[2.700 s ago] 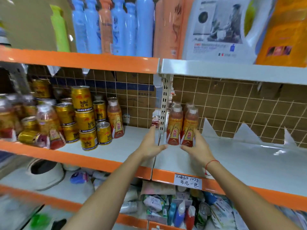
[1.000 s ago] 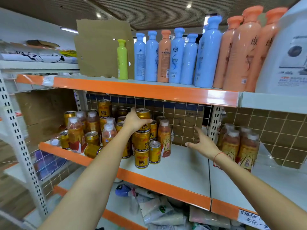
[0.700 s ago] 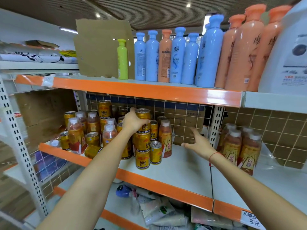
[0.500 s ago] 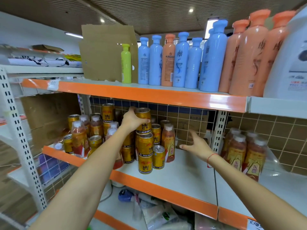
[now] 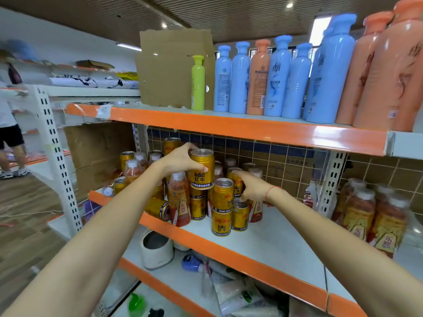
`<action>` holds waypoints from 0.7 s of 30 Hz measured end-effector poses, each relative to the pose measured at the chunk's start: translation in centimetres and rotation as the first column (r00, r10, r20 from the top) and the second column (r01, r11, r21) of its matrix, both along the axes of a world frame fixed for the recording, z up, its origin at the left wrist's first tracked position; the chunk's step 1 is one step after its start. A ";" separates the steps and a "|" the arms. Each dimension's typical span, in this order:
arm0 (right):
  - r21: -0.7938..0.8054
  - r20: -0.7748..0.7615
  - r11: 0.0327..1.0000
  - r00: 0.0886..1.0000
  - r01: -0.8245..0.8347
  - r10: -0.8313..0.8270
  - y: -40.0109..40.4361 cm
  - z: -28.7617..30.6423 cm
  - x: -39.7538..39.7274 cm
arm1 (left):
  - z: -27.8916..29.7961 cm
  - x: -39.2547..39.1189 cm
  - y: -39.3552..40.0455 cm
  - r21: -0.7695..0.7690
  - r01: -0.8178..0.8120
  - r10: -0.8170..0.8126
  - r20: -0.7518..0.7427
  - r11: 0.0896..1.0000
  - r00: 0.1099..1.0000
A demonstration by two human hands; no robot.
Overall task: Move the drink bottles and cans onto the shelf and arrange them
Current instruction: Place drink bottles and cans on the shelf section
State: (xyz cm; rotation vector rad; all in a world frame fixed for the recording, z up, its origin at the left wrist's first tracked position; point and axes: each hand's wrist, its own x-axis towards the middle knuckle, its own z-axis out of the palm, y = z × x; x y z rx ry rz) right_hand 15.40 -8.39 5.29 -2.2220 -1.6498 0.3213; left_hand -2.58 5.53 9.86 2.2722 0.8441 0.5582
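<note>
Gold Red Bull cans and red-orange tea bottles crowd the left part of the middle shelf [image 5: 277, 241]. My left hand [image 5: 180, 160] grips the top gold can [image 5: 202, 173] of a stack, held a little above the cans under it. My right hand [image 5: 254, 188] reaches in from the right and closes round a second gold can [image 5: 237, 185] further back. In front stand a two-can stack [image 5: 222, 207], a short can [image 5: 239, 216] and a tea bottle [image 5: 179, 202]. One can [image 5: 158, 208] lies on its side. More tea bottles [image 5: 366, 216] stand in the right bay.
The upper shelf [image 5: 251, 131] hangs low over the cans and carries tall blue and orange bottles [image 5: 279, 76] and cardboard [image 5: 169, 69]. A white upright post [image 5: 329, 179] splits the bays. A white pot [image 5: 156, 250] sits on the lower shelf. A person [image 5: 9, 133] stands far left.
My left hand keeps its hold on the top can, now slightly raised. My right hand has moved left from the bare shelf to a can behind the stacks. The camera came closer.
</note>
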 end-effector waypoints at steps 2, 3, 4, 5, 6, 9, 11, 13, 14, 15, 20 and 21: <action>-0.092 0.065 0.995 0.997 -0.029 0.035 1.2 0.1 -0.4 | -0.4 -0.8 0.2 -0.008 -0.001 0.001 -0.045 1.000 0.999; -0.124 0.108 0.991 0.991 -0.059 0.073 2.4 -0.3 0.4 | -0.7 -1.2 0.3 -0.015 -0.001 0.001 -0.063 1.000 0.998; -0.173 0.122 0.982 0.988 -0.076 0.098 3.4 -0.8 1.3 | -0.9 -1.5 0.5 -0.028 0.002 -0.004 -0.077 1.000 0.997; -0.228 0.133 0.971 0.986 -0.067 0.099 5.3 -2.1 2.9 | -1.0 -1.8 0.6 -0.046 0.008 -0.012 -0.085 0.999 0.996; -0.246 0.156 0.967 0.983 -0.058 0.099 5.8 -2.3 2.8 | -1.2 -2.1 0.7 -0.063 0.016 -0.022 -0.087 0.998 0.996; -0.230 0.250 0.973 0.968 0.029 0.030 4.4 -0.5 0.3 | -1.5 -2.7 0.8 -0.076 0.023 -0.030 -0.090 0.997 0.995; -0.246 0.248 0.967 0.969 0.072 -0.009 4.5 0.0 0.2 | -1.7 -2.8 0.9 -0.070 0.018 -0.024 -0.097 0.997 0.995; -0.204 0.249 0.979 0.966 -0.014 0.065 5.1 -0.2 0.3 | -1.8 -2.9 0.8 -0.065 0.014 -0.020 -0.097 0.998 0.995; -0.227 0.230 0.972 0.967 -0.060 0.113 5.1 -0.2 0.0 | -1.9 -2.9 0.9 -0.064 0.011 -0.017 -0.098 0.998 0.995; -0.235 0.204 0.968 0.970 -0.083 0.133 5.4 -0.5 0.0 | -2.0 -2.9 0.8 -0.060 0.008 -0.014 -0.102 0.998 0.995; -0.171 0.217 0.979 0.965 -0.109 0.145 5.6 -0.3 0.0 | -2.8 -2.9 0.6 -0.063 0.018 -0.025 -0.110 0.998 0.994; -0.158 0.214 0.982 0.967 -0.105 0.137 5.8 -0.3 0.0 | -3.0 -2.9 0.6 -0.069 0.019 -0.026 -0.109 0.997 0.994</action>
